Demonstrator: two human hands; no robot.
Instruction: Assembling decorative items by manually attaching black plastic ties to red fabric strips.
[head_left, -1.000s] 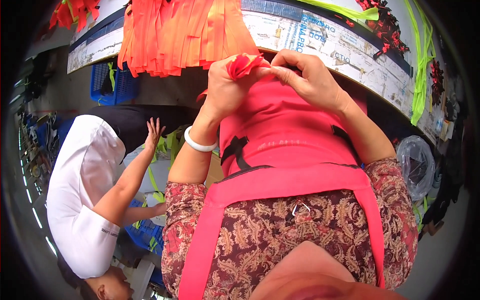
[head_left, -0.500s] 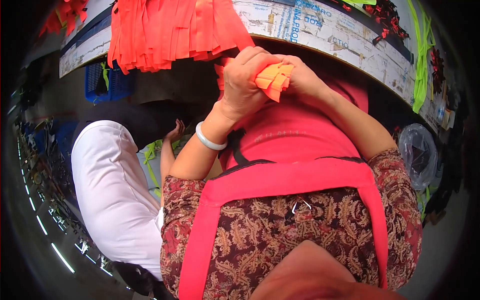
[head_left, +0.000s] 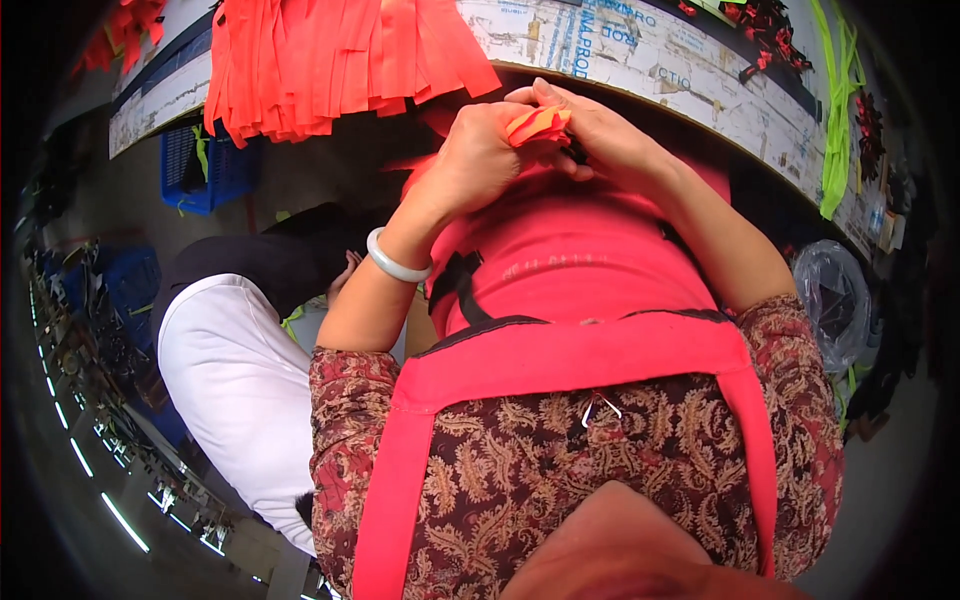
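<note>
My left hand [head_left: 478, 155] is closed round a bundle of orange fabric strips [head_left: 540, 125], whose cut ends stick out between my two hands. Loose ends of similar colour show at the far side of my left wrist. My right hand [head_left: 612, 138] is curled close against the bundle, its thumb side up. A small dark thing [head_left: 575, 151] shows under its fingers, too hidden to name. Both hands are in front of my red apron [head_left: 580, 255], just short of the table edge. A thick row of orange strips [head_left: 340, 70] hangs over that edge to the left.
The worn, white-covered table [head_left: 680, 75] curves across the far side. Yellow-green strips [head_left: 838, 120] and dark red-and-black pieces [head_left: 775, 40] lie at its right. A blue crate [head_left: 210, 170] stands below left. Close on my left sits a person in white [head_left: 235, 400]. A clear plastic bag [head_left: 832, 305] hangs right.
Both hands have drawn a little closer together round the bundle, and less of its ends shows. The strip stretching from the hanging row to my left hand is no longer seen there.
</note>
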